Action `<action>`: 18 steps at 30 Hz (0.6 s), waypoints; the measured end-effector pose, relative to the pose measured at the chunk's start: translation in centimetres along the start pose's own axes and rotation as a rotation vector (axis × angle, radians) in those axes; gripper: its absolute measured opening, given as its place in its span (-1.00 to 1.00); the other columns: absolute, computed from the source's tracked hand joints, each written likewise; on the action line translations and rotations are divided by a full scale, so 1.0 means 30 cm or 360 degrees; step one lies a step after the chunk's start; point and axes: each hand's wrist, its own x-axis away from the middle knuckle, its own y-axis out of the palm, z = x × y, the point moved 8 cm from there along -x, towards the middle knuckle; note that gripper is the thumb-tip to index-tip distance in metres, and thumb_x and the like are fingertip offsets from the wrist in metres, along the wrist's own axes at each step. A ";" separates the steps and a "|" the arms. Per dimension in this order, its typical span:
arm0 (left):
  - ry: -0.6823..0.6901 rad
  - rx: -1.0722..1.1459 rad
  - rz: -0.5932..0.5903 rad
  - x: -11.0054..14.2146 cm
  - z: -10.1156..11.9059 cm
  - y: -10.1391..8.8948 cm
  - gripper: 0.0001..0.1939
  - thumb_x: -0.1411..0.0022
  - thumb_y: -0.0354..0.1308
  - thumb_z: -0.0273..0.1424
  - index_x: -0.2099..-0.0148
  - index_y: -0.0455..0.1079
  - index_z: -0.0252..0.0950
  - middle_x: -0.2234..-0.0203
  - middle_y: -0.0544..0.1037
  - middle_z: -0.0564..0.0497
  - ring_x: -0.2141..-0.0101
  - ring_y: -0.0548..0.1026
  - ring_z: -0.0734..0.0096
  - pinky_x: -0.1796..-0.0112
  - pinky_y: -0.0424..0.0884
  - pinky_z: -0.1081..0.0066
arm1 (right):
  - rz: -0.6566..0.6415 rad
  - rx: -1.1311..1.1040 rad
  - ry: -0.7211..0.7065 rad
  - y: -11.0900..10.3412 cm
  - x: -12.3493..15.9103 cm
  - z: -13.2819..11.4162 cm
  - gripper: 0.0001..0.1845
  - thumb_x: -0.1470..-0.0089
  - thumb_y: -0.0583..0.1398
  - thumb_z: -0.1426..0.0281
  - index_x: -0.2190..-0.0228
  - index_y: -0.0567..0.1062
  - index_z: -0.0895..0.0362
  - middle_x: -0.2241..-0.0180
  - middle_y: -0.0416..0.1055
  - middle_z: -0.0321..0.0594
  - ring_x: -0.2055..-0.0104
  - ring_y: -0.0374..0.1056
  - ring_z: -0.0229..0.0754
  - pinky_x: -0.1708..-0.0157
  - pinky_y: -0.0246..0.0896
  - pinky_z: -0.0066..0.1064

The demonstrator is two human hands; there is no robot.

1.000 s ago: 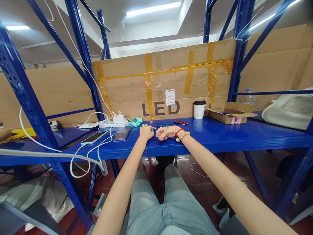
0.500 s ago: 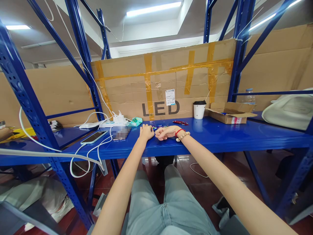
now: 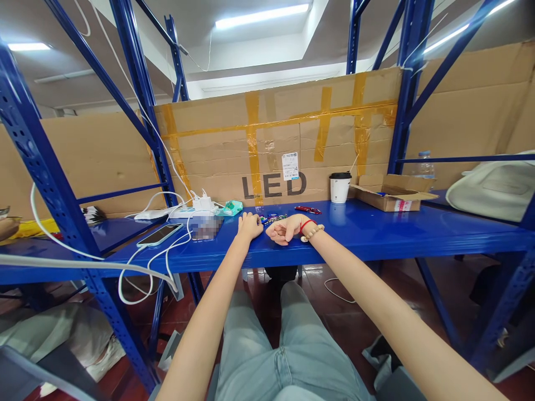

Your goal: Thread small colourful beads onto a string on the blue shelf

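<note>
On the blue tabletop point(image 3: 355, 228) my left hand point(image 3: 250, 225) rests back up, fingers curled down toward a small heap of shiny blue and metallic pieces point(image 3: 273, 218). What it holds, if anything, is hidden. My right hand point(image 3: 286, 229) lies just right of it, palm turned up and fingers loosely apart, with nothing seen in it. A red cord and a beaded bracelet point(image 3: 312, 233) circle the right wrist. Behind the hands lies a dark red pen-like object point(image 3: 308, 210). The small pieces are too tiny to name.
A white paper cup point(image 3: 340, 189) with black lid and an open cardboard box point(image 3: 390, 195) stand at right. Leftward are a phone point(image 3: 160, 235), white cables, a power strip with chargers point(image 3: 203, 205) and a green packet point(image 3: 230, 208). Cardboard point(image 3: 276, 145) walls the back; blue posts flank it.
My right hand has loosened from a more closed curl, its fingers spreading and dropping slightly toward the front edge. More of the small pieces show behind it. My left hand has stayed nearly in place.
</note>
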 end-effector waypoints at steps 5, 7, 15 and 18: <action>-0.0006 -0.0012 0.0006 0.000 -0.001 0.000 -0.79 -0.12 -0.06 -0.39 0.31 0.40 -0.27 0.24 0.44 -0.11 0.11 0.26 0.16 0.09 0.18 0.22 | -0.0044 0.0015 -0.0039 0.001 0.000 -0.004 -0.33 0.56 0.41 0.25 0.38 0.21 0.15 0.66 0.17 -0.45 0.55 0.13 -0.34 0.50 0.00 -0.46; -0.0009 -0.0015 0.0005 -0.001 -0.001 0.000 -0.79 -0.13 -0.06 -0.38 0.32 0.40 -0.27 0.24 0.44 -0.10 0.11 0.27 0.16 0.09 0.18 0.22 | -0.0038 0.0011 -0.0071 -0.008 -0.004 -0.002 -0.38 0.51 0.41 0.25 0.41 0.21 0.14 0.63 0.17 -0.45 0.55 0.12 -0.35 0.52 0.01 -0.47; 0.0006 0.0011 -0.0085 0.011 0.003 0.001 -0.78 -0.12 0.01 -0.28 0.29 0.38 -0.30 0.19 0.41 -0.15 0.06 0.25 0.12 0.06 0.17 0.20 | 0.0164 0.0092 0.0089 -0.043 -0.030 -0.007 -0.57 0.31 0.37 0.34 0.51 0.21 0.15 0.55 0.19 -0.44 0.55 0.15 -0.45 0.52 0.10 -0.57; 0.0017 0.0033 -0.0102 0.006 0.006 0.000 -0.74 -0.11 0.03 -0.24 0.24 0.38 -0.29 0.19 0.40 -0.16 0.05 0.24 0.06 0.05 0.17 0.15 | 0.0042 0.0214 -0.0009 -0.018 -0.040 -0.087 -0.60 0.23 0.36 0.34 0.48 0.22 0.17 0.57 0.20 -0.45 0.56 0.15 -0.45 0.50 0.13 -0.55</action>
